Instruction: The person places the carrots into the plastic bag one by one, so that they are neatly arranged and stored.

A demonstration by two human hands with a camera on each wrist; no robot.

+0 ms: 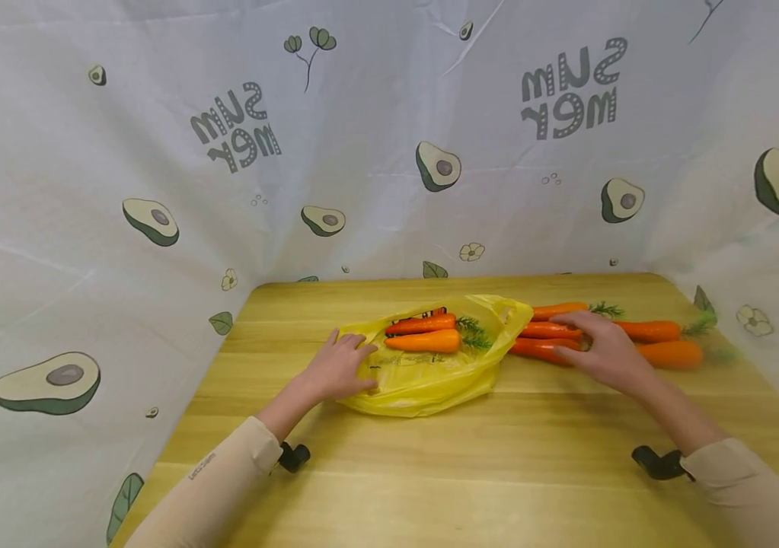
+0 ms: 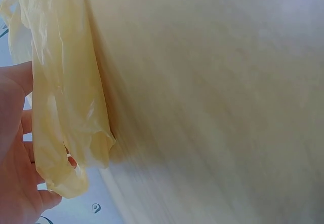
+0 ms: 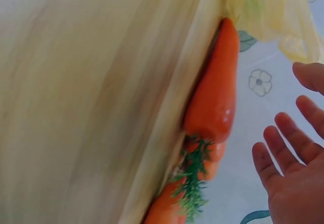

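Observation:
A yellow plastic bag (image 1: pixel 423 388) lies on the table with its mouth spread. Two carrots (image 1: pixel 423 342) with green tops rest inside it. My left hand (image 1: pixel 340 369) is at the bag's left rim, its spread fingers touching the film; in the left wrist view, part of the fingers (image 2: pixel 48 198) is hidden behind the bag. To the right of the bag, my right hand (image 1: pixel 605 348) hovers over several loose carrots (image 1: pixel 543 348), fingers apart and holding nothing. From the right wrist, the hand (image 3: pixel 296 168) is beside a large carrot (image 3: pixel 215 87), with a gap between them.
Further right, behind the right hand, lie more orange carrots (image 1: pixel 670 355) with leafy tops. The wooden table (image 1: pixel 471 479) meets a white curtain (image 1: pixel 375 137) printed with avocados at its back and sides. Dark wrist cameras (image 1: pixel 295 457) hang below both sleeves.

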